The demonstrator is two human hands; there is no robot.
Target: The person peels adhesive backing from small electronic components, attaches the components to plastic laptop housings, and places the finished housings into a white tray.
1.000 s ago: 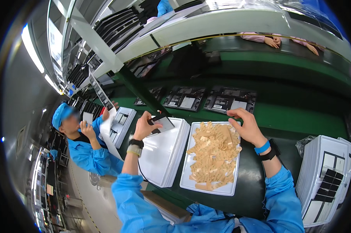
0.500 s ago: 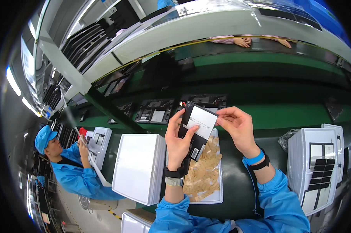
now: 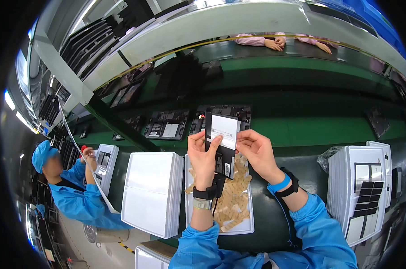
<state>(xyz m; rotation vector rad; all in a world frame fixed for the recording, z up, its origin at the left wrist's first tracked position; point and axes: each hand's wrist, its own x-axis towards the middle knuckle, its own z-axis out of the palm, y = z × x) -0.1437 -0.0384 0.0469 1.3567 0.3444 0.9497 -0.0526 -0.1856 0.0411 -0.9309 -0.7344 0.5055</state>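
Observation:
A flat black battery pack (image 3: 223, 154) with a white label and a small barcode sticker is held up in front of me, nearly upright. Short red wires with a small plug stick out by its upper left corner. My left hand (image 3: 203, 154) is closed round its left side, thumb across the front. At the right edge, beside the label, my right hand (image 3: 258, 154) pinches with thumb and forefinger; whether it also grips a thin film there I cannot tell. Beneath both hands is a white tray (image 3: 251, 219) strewn with tan paper strips (image 3: 236, 201).
Stacked white trays (image 3: 149, 193) stand to the left, and another stack (image 3: 360, 193) with black and white flat pieces to the right. Opened black device housings (image 3: 167, 125) line the green bench beyond. A co-worker in blue (image 3: 72, 193) handles a sheet at far left. A blue wrist cord (image 3: 286, 219) hangs down.
The battery pack has turned more upright and shifted slightly left and down in view, both hands with it. The whole view has swung a little. My right fingers remain at the pack's right edge.

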